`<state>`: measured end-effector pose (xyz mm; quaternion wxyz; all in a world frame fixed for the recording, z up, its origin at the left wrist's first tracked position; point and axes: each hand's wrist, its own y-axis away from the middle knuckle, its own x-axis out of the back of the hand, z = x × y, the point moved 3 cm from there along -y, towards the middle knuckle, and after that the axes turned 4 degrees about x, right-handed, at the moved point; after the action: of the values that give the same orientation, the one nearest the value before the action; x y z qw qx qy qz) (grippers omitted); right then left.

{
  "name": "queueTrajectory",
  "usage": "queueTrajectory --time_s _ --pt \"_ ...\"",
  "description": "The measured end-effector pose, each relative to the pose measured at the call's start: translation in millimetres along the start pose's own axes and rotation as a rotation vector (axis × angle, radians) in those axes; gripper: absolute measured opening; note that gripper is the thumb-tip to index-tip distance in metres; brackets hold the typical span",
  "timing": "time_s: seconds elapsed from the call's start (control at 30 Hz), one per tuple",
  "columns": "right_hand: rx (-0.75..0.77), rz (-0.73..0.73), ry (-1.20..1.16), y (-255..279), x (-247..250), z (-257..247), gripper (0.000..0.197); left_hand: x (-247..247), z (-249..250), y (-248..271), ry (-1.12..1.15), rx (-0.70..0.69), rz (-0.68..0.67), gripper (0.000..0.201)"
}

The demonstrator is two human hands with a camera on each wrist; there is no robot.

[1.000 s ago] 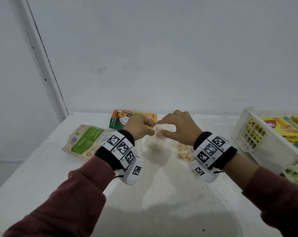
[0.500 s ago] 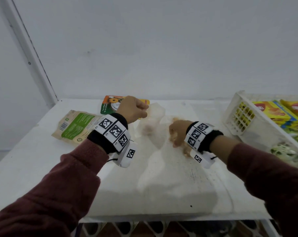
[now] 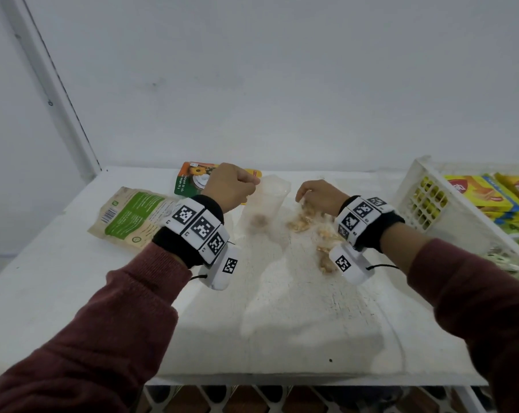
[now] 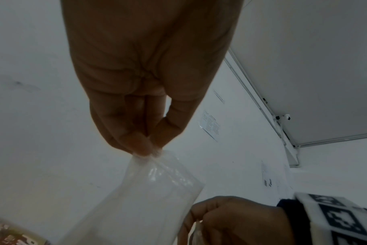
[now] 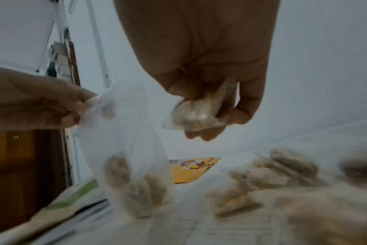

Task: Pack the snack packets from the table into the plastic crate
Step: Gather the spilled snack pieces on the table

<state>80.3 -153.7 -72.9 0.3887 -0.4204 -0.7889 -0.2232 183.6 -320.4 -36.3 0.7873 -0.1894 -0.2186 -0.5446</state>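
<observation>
My left hand point(image 3: 233, 186) pinches the top corner of a clear plastic bag point(image 3: 262, 204) and holds it up over the table; a few small snack packets sit in its bottom point(image 5: 136, 187). In the left wrist view the fingertips point(image 4: 144, 145) clamp the bag's edge point(image 4: 157, 185). My right hand point(image 3: 315, 193) is just right of the bag, and grips one small clear snack packet point(image 5: 199, 112). More small packets point(image 3: 304, 222) lie loose on the white table point(image 3: 282, 323) under that hand. The white plastic crate point(image 3: 425, 201) stands at the right edge.
A beige-and-green pouch point(image 3: 133, 217) lies at the left. An orange-and-green packet point(image 3: 192, 177) lies behind my left hand. The crate holds yellow boxes point(image 3: 485, 195) and green-white packets point(image 3: 508, 257). A white wall stands directly behind the table.
My right hand left the bag's mouth, dropped to the loose packets on the table and has closed round one. The left hand kept the bag held up.
</observation>
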Motion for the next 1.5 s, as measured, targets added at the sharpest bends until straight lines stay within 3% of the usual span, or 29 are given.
queueTrajectory --time_s 0.07,0.2,0.3,0.37,0.47,0.6,0.73,0.87,0.97,1.13,1.27,1.37,1.43,1.5 --pt "-0.005 -0.127 0.171 -2.9 -5.1 2.6 0.010 0.1 -0.7 -0.4 0.002 0.007 0.024 0.025" --pt "0.028 -0.289 0.562 -9.9 -19.6 11.6 0.047 2.8 -2.5 -1.6 -0.020 -0.016 0.067 0.023" --pt "0.045 -0.348 0.642 -15.4 -25.4 11.1 0.053 3.9 -4.9 -2.5 -0.026 -0.019 0.069 0.024" --pt "0.079 -0.344 0.728 -18.0 -28.5 8.0 0.042 3.8 -5.8 -3.1 -0.010 -0.014 0.059 0.025" --pt "0.157 -0.300 0.841 -19.3 -29.7 -0.9 0.010 3.7 -6.9 -3.6 0.029 -0.003 0.036 0.026" --pt "0.187 -0.208 0.650 -18.8 -11.6 -7.9 0.014 6.4 -7.9 -4.4 0.062 0.026 0.029 0.027" --pt "0.224 -0.104 0.230 -13.3 26.7 -18.1 0.012 8.3 -6.0 -4.7 0.050 0.035 0.022 0.027" --pt "0.298 0.122 -0.179 4.2 63.7 -44.4 0.018 9.1 -4.9 -5.7 0.034 0.044 0.006 0.031" --pt "0.349 0.118 -0.358 18.6 65.5 -64.3 0.020 8.7 -3.3 -5.0 0.028 0.039 -0.022 0.031" --pt "0.415 -0.028 -0.130 22.9 32.6 -82.2 0.013 10.4 -0.6 -0.4 0.028 0.033 -0.051 0.031" --pt "0.381 -0.035 0.367 24.8 16.8 -86.5 0.014 13.9 -1.0 3.5 0.035 0.014 -0.064 0.033" --pt "0.387 -0.058 0.590 30.6 11.7 -92.9 0.018 14.7 0.1 7.7 0.031 -0.003 -0.073 0.033" --pt "0.392 -0.054 0.646 31.2 10.5 -94.4 0.026 15.4 0.6 10.4 0.019 -0.014 -0.073 0.033" --pt "0.370 -0.033 0.490 30.7 14.2 -95.1 0.035 16.9 0.6 12.1 0.017 -0.017 -0.076 0.033"
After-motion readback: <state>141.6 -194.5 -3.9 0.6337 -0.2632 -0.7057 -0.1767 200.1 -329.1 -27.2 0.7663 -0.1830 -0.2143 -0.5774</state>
